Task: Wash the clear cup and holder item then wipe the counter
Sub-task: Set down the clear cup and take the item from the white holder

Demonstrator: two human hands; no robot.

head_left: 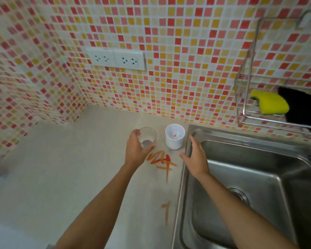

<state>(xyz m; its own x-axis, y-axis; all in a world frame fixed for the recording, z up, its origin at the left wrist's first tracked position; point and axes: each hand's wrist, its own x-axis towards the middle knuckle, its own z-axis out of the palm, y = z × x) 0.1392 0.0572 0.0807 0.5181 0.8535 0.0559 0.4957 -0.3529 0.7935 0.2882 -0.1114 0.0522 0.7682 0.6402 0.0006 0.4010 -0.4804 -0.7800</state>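
Observation:
My left hand (135,149) is wrapped around the clear cup (148,136), which stands upright on the beige counter (65,177) near the tiled back wall. Just to its right stands the white holder (174,136), a small round pot with a red smear inside. My right hand (196,159) hovers with fingers spread over the sink's left rim, a little below and to the right of the holder, touching nothing. Red-orange sauce streaks (161,159) lie on the counter between my two hands, and a fainter streak (166,212) sits nearer to me.
A steel sink (258,177) with a drain fills the right side. Above it a wire rack (250,112) on the wall holds a yellow sponge (269,102) and something black. A double power socket (115,59) is on the tiled wall.

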